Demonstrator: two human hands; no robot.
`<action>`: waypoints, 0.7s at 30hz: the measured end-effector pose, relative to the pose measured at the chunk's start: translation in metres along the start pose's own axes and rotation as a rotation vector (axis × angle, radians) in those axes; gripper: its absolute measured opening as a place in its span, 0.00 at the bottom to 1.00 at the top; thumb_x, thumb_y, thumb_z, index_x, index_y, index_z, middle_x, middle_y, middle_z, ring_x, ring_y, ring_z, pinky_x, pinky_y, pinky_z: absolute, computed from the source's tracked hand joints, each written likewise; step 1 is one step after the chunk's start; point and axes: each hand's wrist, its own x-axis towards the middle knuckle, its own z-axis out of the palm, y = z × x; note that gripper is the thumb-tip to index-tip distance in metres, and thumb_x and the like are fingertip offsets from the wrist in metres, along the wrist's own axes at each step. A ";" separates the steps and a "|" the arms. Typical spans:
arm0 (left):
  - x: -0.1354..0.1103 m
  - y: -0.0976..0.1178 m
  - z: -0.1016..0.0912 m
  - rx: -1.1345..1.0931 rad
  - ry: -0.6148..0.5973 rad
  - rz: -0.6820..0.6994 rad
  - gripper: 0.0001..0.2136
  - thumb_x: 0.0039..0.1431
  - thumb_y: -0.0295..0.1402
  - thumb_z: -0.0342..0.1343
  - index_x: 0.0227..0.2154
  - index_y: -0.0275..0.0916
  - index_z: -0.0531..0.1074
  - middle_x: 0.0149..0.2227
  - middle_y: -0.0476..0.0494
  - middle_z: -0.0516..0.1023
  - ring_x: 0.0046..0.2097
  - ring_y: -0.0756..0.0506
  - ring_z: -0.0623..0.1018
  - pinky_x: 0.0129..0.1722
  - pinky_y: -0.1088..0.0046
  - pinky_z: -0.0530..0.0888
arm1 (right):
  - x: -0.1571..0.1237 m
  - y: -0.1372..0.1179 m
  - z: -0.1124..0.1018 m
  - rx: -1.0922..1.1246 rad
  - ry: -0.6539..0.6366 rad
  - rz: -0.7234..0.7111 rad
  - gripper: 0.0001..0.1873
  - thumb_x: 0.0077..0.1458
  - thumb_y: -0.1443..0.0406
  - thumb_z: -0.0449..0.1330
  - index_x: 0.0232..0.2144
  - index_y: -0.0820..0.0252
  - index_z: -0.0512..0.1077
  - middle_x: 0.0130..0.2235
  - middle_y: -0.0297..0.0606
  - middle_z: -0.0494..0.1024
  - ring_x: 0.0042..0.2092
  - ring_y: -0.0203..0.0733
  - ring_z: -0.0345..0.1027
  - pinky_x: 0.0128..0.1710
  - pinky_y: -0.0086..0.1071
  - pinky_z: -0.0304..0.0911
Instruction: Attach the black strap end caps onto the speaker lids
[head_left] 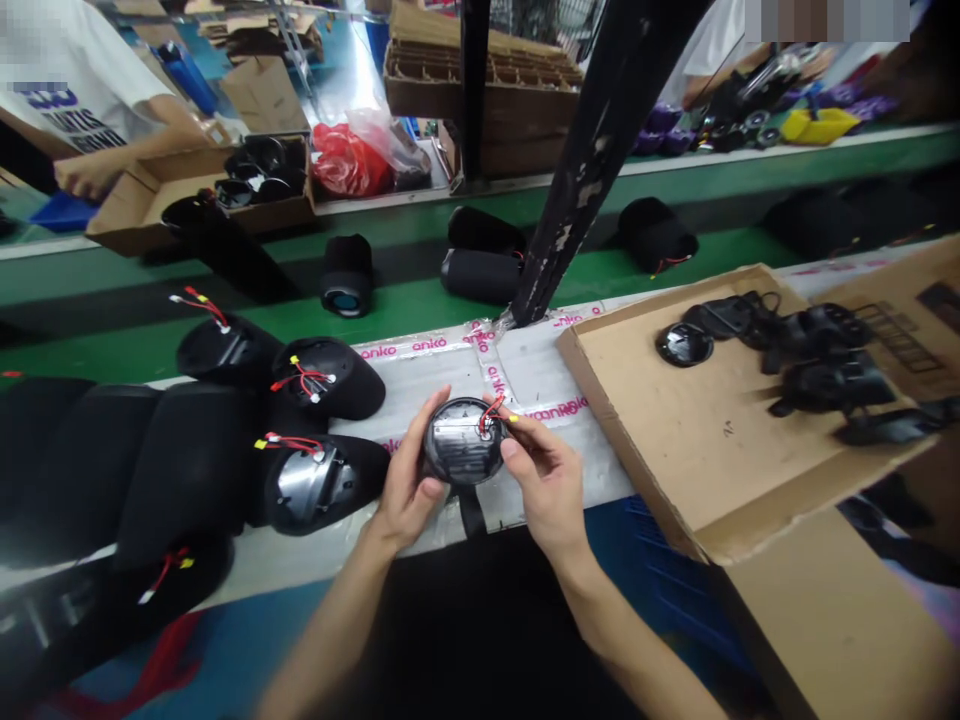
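My left hand [407, 478] grips the left side of a black cylindrical speaker body [461, 445], its open round end facing up. My right hand [541, 470] is closed on its right rim, fingertips pinching the red wires with a yellow connector [495, 412] that stick out of the top. Both hands hold it just above the taped plastic sheet [525, 365] on the bench edge.
Several more black speaker bodies with red wires [315, 378] lie to the left. A shallow cardboard tray [697, 440] with black end caps [817, 360] sits at the right. A black post [592, 150] rises behind. Across the green conveyor [390, 300], another person's arm [112, 150] rests on a box.
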 end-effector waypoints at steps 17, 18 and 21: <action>0.007 0.030 0.028 -0.136 0.210 -0.029 0.26 0.77 0.51 0.48 0.66 0.41 0.73 0.65 0.34 0.78 0.64 0.34 0.79 0.65 0.57 0.76 | -0.014 0.000 0.000 -0.203 0.022 -0.044 0.19 0.68 0.52 0.67 0.55 0.51 0.85 0.58 0.42 0.87 0.60 0.56 0.83 0.63 0.50 0.79; 0.009 0.031 0.035 -0.136 0.289 -0.028 0.22 0.78 0.46 0.49 0.64 0.41 0.75 0.63 0.36 0.80 0.63 0.36 0.80 0.64 0.58 0.76 | -0.015 0.002 -0.003 -0.206 0.005 -0.041 0.20 0.68 0.52 0.67 0.57 0.51 0.84 0.59 0.43 0.86 0.61 0.56 0.82 0.64 0.51 0.78; 0.013 0.028 0.048 -0.130 0.386 -0.001 0.21 0.78 0.45 0.47 0.62 0.41 0.75 0.60 0.38 0.82 0.59 0.38 0.81 0.61 0.59 0.77 | -0.016 0.005 -0.017 -0.171 -0.153 -0.018 0.29 0.65 0.53 0.71 0.65 0.50 0.78 0.67 0.43 0.79 0.69 0.57 0.74 0.71 0.52 0.70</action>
